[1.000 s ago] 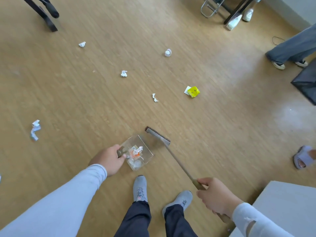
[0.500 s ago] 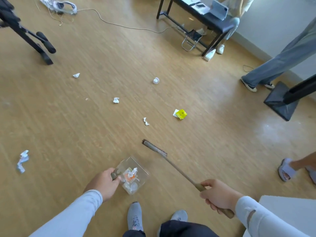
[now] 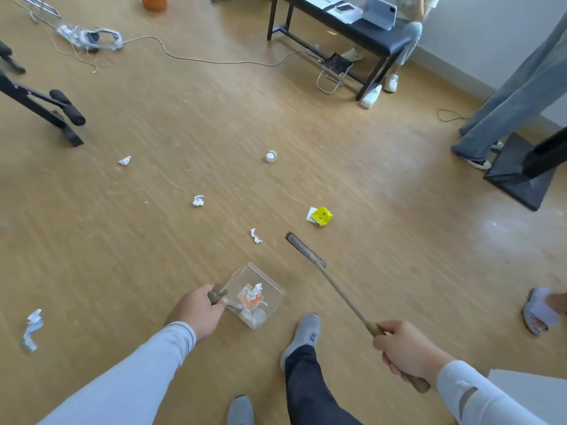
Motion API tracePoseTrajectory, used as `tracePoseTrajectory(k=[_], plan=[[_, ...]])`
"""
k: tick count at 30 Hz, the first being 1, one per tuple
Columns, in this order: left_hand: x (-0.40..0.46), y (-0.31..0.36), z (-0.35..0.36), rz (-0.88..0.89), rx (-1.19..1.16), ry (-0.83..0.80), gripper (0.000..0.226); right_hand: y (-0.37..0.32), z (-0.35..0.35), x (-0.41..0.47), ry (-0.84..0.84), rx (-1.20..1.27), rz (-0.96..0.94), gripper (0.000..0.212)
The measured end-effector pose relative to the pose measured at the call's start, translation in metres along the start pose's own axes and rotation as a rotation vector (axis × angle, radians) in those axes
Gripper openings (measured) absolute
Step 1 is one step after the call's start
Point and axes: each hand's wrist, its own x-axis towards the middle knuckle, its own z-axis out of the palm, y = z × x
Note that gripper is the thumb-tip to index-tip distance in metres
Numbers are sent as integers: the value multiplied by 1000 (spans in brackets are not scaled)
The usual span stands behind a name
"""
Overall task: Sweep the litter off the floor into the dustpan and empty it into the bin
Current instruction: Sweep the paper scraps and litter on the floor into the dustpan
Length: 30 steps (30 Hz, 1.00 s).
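Wood-look floor (image 3: pixel 184 133) fills the view, with litter scattered over its middle. Black bench (image 3: pixel 352 35) at top, papers and a tablet on it; a cable (image 3: pixel 214 60) snakes across the floor to its left. Black stand base (image 3: pixel 515 170) at right, a bystander's jeans (image 3: pixel 506 96) just beside it. Black equipment legs (image 3: pixel 46 108) at left edge.

Broom (image 3: pixel 334 286): long wooden handle running from lower right up to a narrow brush head, which sits on or just above the floor, cannot tell which. The head lies between the yellow wrapper (image 3: pixel 321 216) and the dustpan (image 3: pixel 264 289). Right hand (image 3: pixel 405 351) wraps its fingers firmly round the lower handle.

Dustpan is clear plastic, held low in front of the person's feet, tilted, with crumpled white and orange scraps already inside. Left hand (image 3: pixel 199 311) is closed round its short dark grip, thumb on top.

Person's grey shoe (image 3: pixel 303 332) stands just right of the dustpan.

Litter left on the floor: a long crumpled strip (image 3: pixel 32 329) at far left; a paper wad (image 3: pixel 198 200) mid-floor; a small twist (image 3: pixel 255 236) just left of the brush head; a scrap (image 3: pixel 125 161) upper left; a small round white piece (image 3: pixel 271 156) further back.
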Motion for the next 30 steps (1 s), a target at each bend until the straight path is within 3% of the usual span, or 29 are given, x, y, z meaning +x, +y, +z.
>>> tracePoseTrajectory(k=[5, 10, 18, 24, 30], plan=[[57, 50, 2, -78, -36, 29, 38, -48, -46, 54, -25, -50, -71, 28], [108, 81, 13, -152, -42, 40, 24, -118, -82, 115, -57, -234, -176, 35], [147, 87, 11, -209, 7, 61, 41, -221, -78, 219, -40, -507, -232, 35], [146, 86, 8, -208, 14, 23, 51, -206, -79, 215, -115, -755, -162, 28], [147, 83, -4, -201, 25, 8, 51, -203, -163, 171, -242, -566, -95, 33]])
